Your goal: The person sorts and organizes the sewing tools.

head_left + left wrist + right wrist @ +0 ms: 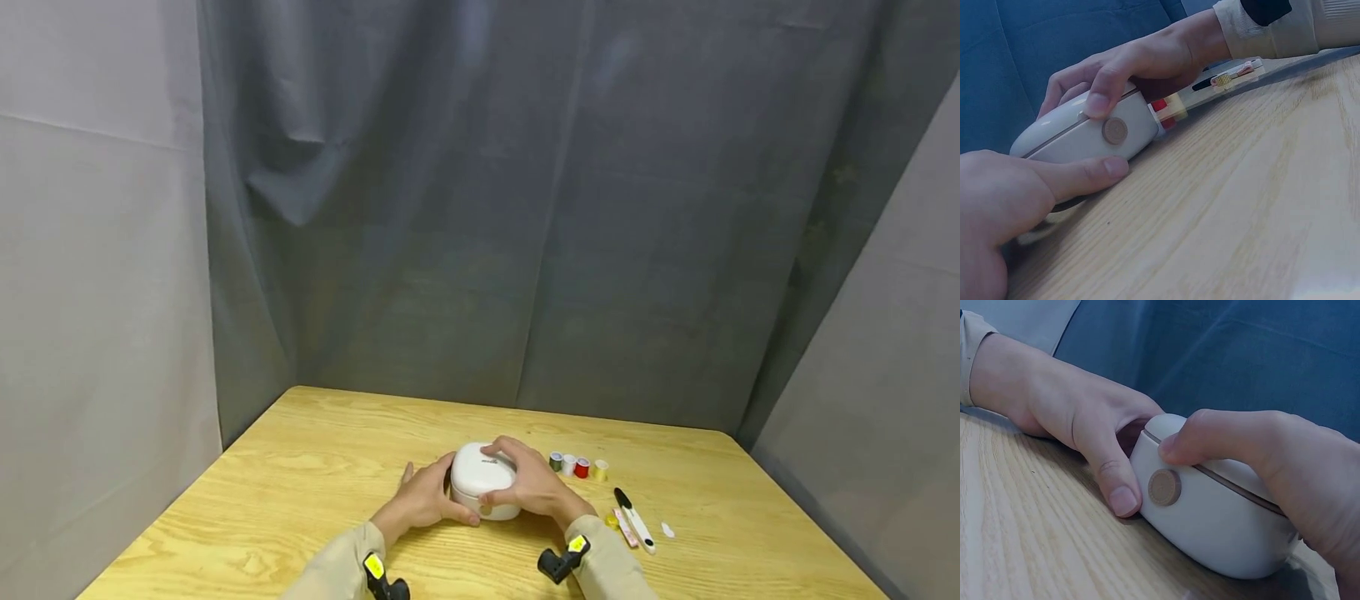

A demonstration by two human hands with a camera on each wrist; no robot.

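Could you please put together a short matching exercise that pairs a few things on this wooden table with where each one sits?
Things:
1. rounded white plastic case
2. row of small thread spools
3. white snipper with a black tip
4. left hand

Places:
A. lying near the table's right side, closer to the person than the spools
B. pressed against the case's left side, thumb along its lower half
C. held between both hands at the table's middle
D. standing just right of the case, beyond the right hand

Pairs: 1-C, 2-D, 3-A, 4-B
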